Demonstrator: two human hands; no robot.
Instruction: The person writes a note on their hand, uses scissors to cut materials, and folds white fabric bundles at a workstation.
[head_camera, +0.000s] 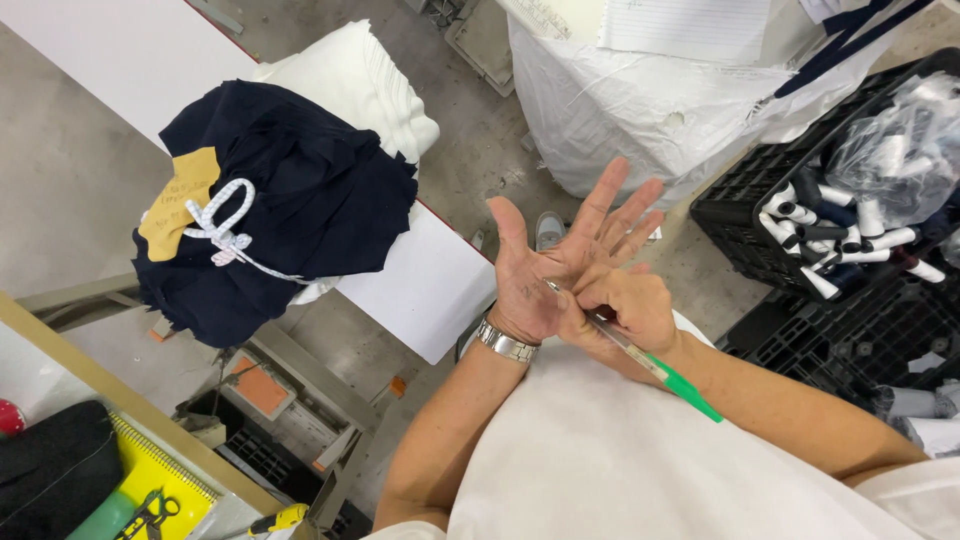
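Note:
My left hand (560, 250) is held up flat with the palm towards me and the fingers spread; a metal watch (506, 343) sits on its wrist. My right hand (625, 305) grips a pen (640, 358) with a clear barrel and a green end. The pen's tip touches the left palm, where dark ink marks show. Both hands hover above a white cloth (640, 460) lying over my lap.
A tied bundle of dark navy fabric (290, 215) with a tan tag rests on a white table (420, 290) at left. A black crate (850, 230) of thread spools stands at right, a big white sack (650, 100) behind. A yellow notebook (160, 480) and scissors lie at lower left.

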